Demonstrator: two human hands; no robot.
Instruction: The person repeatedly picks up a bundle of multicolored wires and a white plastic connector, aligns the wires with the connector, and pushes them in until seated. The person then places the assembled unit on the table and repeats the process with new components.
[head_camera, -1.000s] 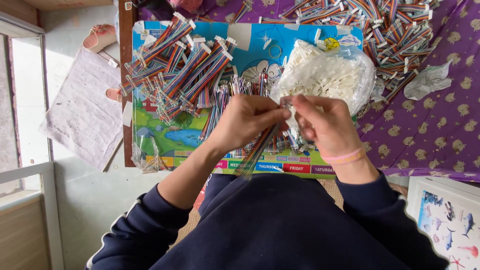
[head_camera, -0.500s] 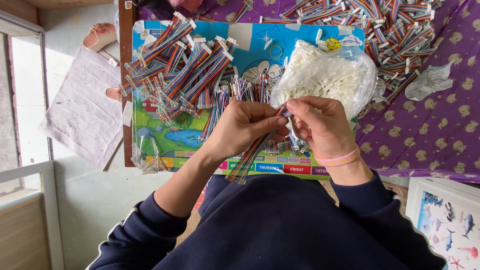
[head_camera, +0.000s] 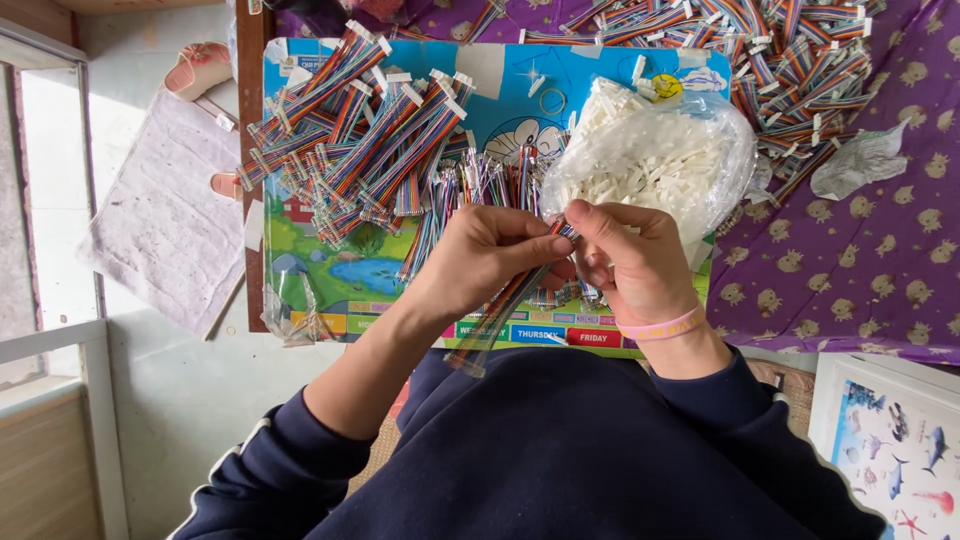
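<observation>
My left hand pinches a flat rainbow ribbon cable that trails down toward my lap. My right hand, with a pink band at the wrist, grips the cable's upper end, fingertips meeting those of the left hand. Whether a small white connector sits between the fingers is hidden. Both hands hover over a colourful cartoon board. Just beyond the right hand lies a clear plastic bag of white connectors. A heap of finished ribbon cables with white ends covers the board's left part.
More ribbon cables are piled at the far right on a purple patterned cloth. A crumpled clear bag lies on that cloth. A grey floor mat and sandals lie left; a sea-animal picture sits lower right.
The hands stay together on the cable with small finger shifts; the right thumb and forefinger have moved up onto the cable's end. Nothing else has moved.
</observation>
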